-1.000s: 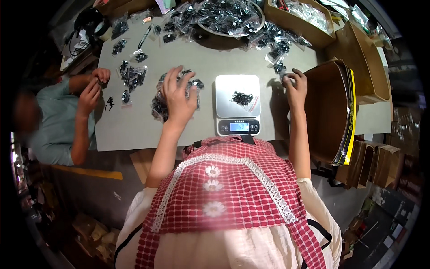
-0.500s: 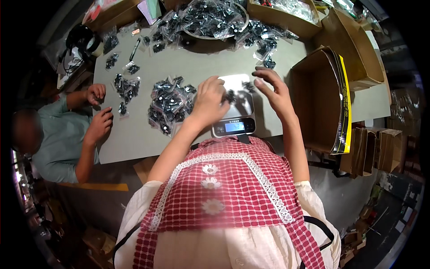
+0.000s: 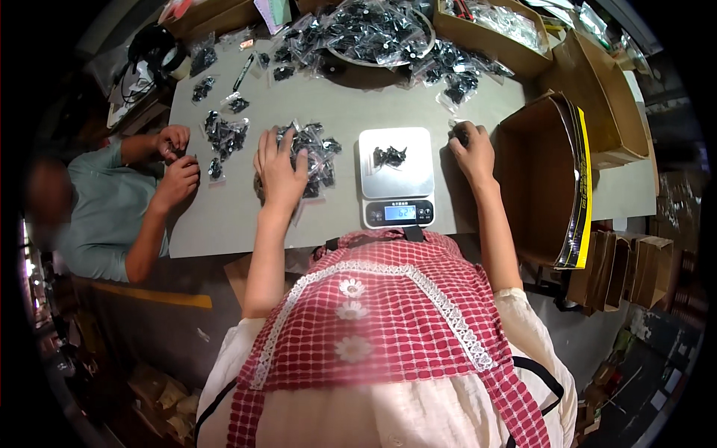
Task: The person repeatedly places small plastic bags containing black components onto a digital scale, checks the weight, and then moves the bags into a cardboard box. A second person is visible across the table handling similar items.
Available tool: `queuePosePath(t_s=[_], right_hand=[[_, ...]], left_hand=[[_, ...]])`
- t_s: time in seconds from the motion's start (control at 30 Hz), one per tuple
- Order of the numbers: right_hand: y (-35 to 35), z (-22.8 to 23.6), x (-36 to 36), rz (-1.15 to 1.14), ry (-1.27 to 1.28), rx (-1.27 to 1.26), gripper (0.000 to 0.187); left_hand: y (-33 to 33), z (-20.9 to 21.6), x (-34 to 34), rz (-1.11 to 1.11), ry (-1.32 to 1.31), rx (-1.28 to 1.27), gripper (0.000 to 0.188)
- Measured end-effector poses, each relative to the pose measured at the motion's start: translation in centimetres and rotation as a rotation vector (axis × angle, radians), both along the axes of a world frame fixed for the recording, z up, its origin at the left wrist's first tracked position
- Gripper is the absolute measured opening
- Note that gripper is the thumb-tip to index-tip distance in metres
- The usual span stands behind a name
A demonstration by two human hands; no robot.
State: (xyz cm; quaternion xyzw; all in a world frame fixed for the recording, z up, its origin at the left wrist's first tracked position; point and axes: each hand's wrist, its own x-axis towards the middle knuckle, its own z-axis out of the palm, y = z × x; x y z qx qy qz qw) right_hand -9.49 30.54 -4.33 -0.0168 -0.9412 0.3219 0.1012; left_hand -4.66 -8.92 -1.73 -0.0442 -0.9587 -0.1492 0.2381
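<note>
A small clear bag of black parts [image 3: 390, 157] lies on the pale platform of a digital scale [image 3: 396, 187], whose display is lit. My left hand [image 3: 281, 175] rests with fingers spread on the left side of a pile of similar bags [image 3: 320, 153]. To the right of the scale, my right hand [image 3: 474, 155] has its fingers closed round another small bag with dark contents [image 3: 460, 134], just above the table. Its fingers partly cover that bag.
A large heaped basin of bags [image 3: 381, 45] stands at the far side of the table. Open cardboard boxes [image 3: 541, 175] are at the right. At the left, a co-worker's hands [image 3: 179, 160] handle something small, near a smaller group of bags [image 3: 224, 136] and a pen [image 3: 243, 72].
My left hand has moved left from the scale onto the pile. My right hand has moved down beside the scale and now grips a bag. One bag now lies still on the scale.
</note>
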Motion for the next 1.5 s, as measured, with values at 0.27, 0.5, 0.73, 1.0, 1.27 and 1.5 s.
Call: queuePosePath(t_s=[0.27, 0.5, 0.73, 1.0, 1.27, 1.5], right_hand=[[1.1, 3.3, 3.7, -0.057, -0.004, -0.995, 0.034], [-1.4, 7.6, 6.1, 0.113, 0.087, -0.942, 0.037], [-2.9, 7.3, 3.5, 0.432, -0.108, -0.436, 0.047], [0.3, -1.2, -9.6, -0.056, 0.159, 0.192, 0.061], [0.1, -2.3, -7.4, 0.037, 0.158, 0.195, 0.032], [2.8, -0.6, 0.7, -0.210, -0.106, -0.796, 0.026]], left_hand=[[8.1, 2.2, -0.7, -0.458, -0.046, 0.140, 0.052], [11.0, 1.7, -1.2, -0.656, -0.173, 0.110, 0.057], [9.2, 0.5, -1.7, -0.522, -0.183, 0.076, 0.027], [0.8, 2.9, -2.3, -0.095, 0.063, 0.146, 0.023], [-1.3, -0.1, -1.2, -0.096, -0.153, 0.042, 0.047], [5.4, 1.9, -1.2, -0.340, -0.022, 0.117, 0.042]])
